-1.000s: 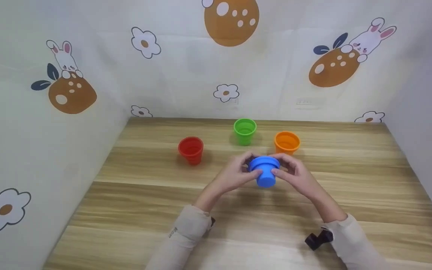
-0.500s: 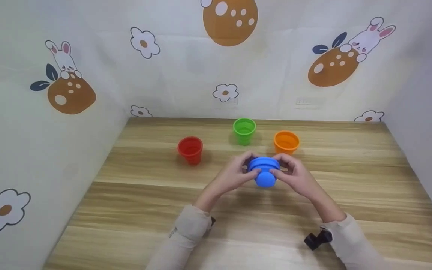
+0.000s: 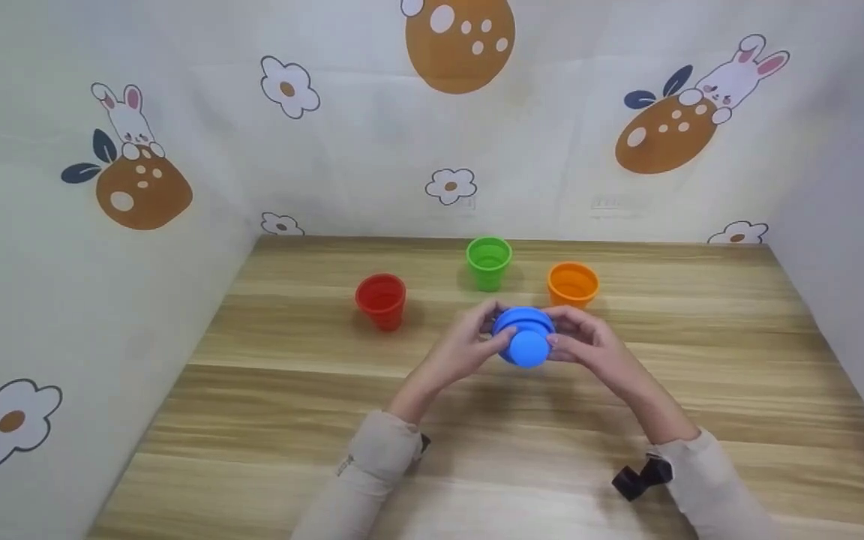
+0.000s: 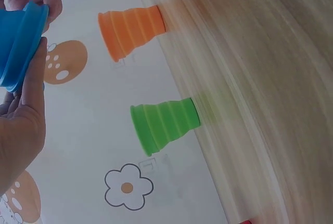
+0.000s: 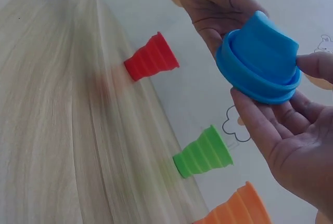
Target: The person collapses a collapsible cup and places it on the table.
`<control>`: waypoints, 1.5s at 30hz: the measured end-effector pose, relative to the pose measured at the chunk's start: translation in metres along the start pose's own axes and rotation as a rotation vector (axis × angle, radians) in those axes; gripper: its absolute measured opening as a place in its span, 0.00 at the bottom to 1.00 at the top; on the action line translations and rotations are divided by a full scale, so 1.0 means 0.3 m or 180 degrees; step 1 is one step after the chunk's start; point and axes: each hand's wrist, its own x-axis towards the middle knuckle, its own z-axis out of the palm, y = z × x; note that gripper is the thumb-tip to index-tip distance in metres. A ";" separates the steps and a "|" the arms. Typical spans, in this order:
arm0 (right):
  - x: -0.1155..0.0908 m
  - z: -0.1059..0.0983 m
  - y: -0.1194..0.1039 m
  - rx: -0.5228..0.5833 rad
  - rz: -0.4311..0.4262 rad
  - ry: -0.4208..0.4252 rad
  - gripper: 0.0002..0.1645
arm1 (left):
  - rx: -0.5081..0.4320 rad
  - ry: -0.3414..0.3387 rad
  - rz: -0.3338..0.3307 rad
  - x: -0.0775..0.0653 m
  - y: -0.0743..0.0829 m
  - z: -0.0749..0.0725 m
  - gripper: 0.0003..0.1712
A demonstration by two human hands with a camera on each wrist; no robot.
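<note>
A blue collapsible cup (image 3: 529, 349) is held above the table between both hands, its round base turned toward the head camera. In the right wrist view the same blue cup (image 5: 265, 52) shows a partly folded wall, sunk into the wide rim. My left hand (image 3: 469, 345) grips its left side, thumb on the wall and fingers behind the rim. On the opposite side my right hand (image 3: 597, 349) holds it the same way, thumb near the base. In the left wrist view, the left hand (image 4: 23, 125) supports the cup's rim.
Three more collapsible cups stand upright on the wooden table (image 3: 289, 420): red (image 3: 382, 300) at left, green (image 3: 489, 262) at the back, orange (image 3: 573, 283) just behind the right hand. A patterned wall covering (image 3: 372, 135) rises behind the table.
The blue cup has tipped so its base faces the head camera more directly, and its narrow part looks shorter. Both hands keep hold and have shifted slightly. The other cups have not moved.
</note>
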 end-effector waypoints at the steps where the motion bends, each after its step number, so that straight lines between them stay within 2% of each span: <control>1: 0.001 -0.001 -0.001 0.0009 -0.0022 0.0001 0.24 | -0.0019 -0.0004 -0.0008 0.001 0.001 0.000 0.15; 10: 0.010 0.006 -0.001 -0.0149 -0.0323 0.0143 0.23 | -0.0135 0.0044 -0.0079 0.002 0.008 0.005 0.15; 16: 0.017 0.013 0.001 -0.0529 -0.0504 0.0274 0.19 | -0.0041 -0.0124 -0.0118 0.004 0.019 -0.011 0.16; 19: 0.020 0.016 0.004 -0.0561 -0.0497 0.0311 0.19 | 0.0049 -0.0142 -0.0147 0.009 0.024 -0.018 0.18; 26: 0.026 0.007 0.019 -0.0300 -0.0519 0.0143 0.24 | 0.0251 0.0041 -0.0062 0.016 0.028 -0.021 0.16; 32: 0.025 -0.001 0.025 0.0017 -0.0531 0.0001 0.27 | 0.0127 0.0184 -0.0021 0.018 0.023 -0.022 0.16; 37: 0.028 0.001 0.020 0.0115 -0.0518 0.0032 0.28 | 0.0038 0.0256 -0.0003 0.019 0.022 -0.022 0.16; 45: 0.037 0.006 0.013 0.0116 -0.0557 0.0162 0.26 | -0.0122 0.0275 -0.0133 0.016 0.021 -0.023 0.16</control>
